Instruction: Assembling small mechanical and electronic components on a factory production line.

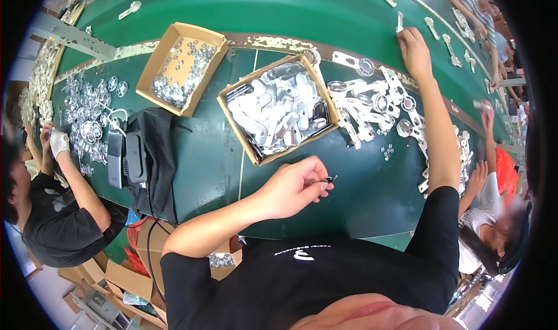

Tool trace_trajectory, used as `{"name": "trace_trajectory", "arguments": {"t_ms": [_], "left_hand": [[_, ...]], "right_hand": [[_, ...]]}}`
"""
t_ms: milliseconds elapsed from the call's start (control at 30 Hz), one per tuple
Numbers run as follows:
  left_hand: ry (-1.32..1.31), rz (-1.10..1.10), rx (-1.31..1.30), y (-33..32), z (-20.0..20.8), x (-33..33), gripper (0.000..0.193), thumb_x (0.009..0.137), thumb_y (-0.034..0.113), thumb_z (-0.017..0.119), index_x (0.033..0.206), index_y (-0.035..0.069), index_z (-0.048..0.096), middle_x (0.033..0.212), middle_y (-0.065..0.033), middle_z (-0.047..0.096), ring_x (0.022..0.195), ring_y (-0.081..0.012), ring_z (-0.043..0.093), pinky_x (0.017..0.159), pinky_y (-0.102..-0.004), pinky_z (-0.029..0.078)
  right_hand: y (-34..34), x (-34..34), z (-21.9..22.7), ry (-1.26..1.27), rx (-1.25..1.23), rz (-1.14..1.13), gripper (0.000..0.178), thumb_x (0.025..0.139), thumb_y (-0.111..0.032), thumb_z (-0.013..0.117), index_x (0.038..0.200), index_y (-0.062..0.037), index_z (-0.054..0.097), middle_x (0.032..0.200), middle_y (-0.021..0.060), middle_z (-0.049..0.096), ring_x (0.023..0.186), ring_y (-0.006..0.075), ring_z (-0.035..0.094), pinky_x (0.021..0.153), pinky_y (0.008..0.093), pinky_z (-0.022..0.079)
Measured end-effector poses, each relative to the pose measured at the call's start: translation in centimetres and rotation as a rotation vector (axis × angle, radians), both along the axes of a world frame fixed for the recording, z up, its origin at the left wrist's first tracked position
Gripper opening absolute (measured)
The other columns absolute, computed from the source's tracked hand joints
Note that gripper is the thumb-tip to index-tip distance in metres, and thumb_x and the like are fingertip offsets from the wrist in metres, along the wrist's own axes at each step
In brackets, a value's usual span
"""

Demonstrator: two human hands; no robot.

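Pinching a small dark piece (328,180) at the fingertips of the half-curled left hand (297,184) and apparently gripping a silvery part (400,22) just beyond the closed fingertips of the right hand (415,52), ideally using a light, steady pinch in both.

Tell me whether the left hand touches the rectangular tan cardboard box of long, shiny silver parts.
Apart: the head view shows dark green tabletop between the left hand and the near wall of the tan cardboard box.
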State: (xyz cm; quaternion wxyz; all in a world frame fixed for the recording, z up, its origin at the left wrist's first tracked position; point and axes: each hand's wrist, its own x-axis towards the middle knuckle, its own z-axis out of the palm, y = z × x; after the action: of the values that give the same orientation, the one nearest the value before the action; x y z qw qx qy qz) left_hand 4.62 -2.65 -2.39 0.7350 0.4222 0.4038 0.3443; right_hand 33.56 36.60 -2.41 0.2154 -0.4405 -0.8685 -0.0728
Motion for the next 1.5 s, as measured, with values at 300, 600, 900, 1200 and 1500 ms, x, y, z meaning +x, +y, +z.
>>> {"name": "trace_trajectory", "arguments": {"t_ms": [300,600,900,1200,1500], "left_hand": [[0.01,-0.011,0.032,0.2,-0.2,-0.2,0.009,0.108,0.003,0.058,0.115,0.001,0.052,0.113,-0.0126,0.075,0.106,-0.0178,0.075,0.084,-0.0319,0.063],[-0.091,0.151,-0.119,-0.2,-0.4,0.2,0.011,0.11,0.002,0.055,0.12,0.001,0.051,0.119,-0.0169,0.074,0.108,-0.0214,0.075,0.087,-0.0344,0.064],[-0.264,0.214,-0.212,1.0,-0.7,0.0,0.024,0.11,0.007,0.057,0.131,-0.004,0.055,0.123,-0.02,0.072,0.106,-0.0262,0.075,0.089,-0.0373,0.064],[-0.222,0.186,-0.162,0.9,-0.6,-0.1,0.021,0.11,0.01,0.06,0.127,-0.003,0.058,0.122,-0.0194,0.074,0.108,-0.0252,0.075,0.09,-0.0361,0.063],[-0.218,0.225,-0.183,0.7,-0.3,0.4,0.021,0.109,0.004,0.056,0.127,-0.006,0.057,0.12,-0.0206,0.073,0.103,-0.0246,0.075,0.086,-0.0359,0.064]], "right_hand": [[0.6,1.3,-0.8,0.028,-0.129,-0.034,0.015,0.098,-0.014,0.069,0.109,-0.0031,0.071,0.117,0.0144,0.068,0.099,0.0347,0.07,0.088,0.0442,0.056],[-11.1,-7.1,5.3,0.065,-0.601,0.203,0.054,0.089,-0.035,0.085,0.13,-0.0035,0.069,0.113,0.012,0.072,0.105,0.0244,0.068,0.092,0.0378,0.055],[-12.5,-5.0,4.3,0.434,-0.594,0.199,0.019,0.102,-0.006,0.066,0.121,-0.0022,0.069,0.102,0.0038,0.071,0.098,0.0099,0.067,0.085,0.0271,0.056],[-14.7,-3.2,6.1,0.453,-0.516,0.014,0.029,0.1,-0.02,0.074,0.12,0.0009,0.073,0.103,0.0039,0.074,0.093,0.0113,0.066,0.085,0.0272,0.054],[-12.4,-8.8,4.4,-0.299,-0.368,-0.045,0.058,0.087,-0.047,0.081,0.113,0.0043,0.077,0.107,0.0234,0.076,0.107,0.0368,0.068,0.097,0.0468,0.053]]}}
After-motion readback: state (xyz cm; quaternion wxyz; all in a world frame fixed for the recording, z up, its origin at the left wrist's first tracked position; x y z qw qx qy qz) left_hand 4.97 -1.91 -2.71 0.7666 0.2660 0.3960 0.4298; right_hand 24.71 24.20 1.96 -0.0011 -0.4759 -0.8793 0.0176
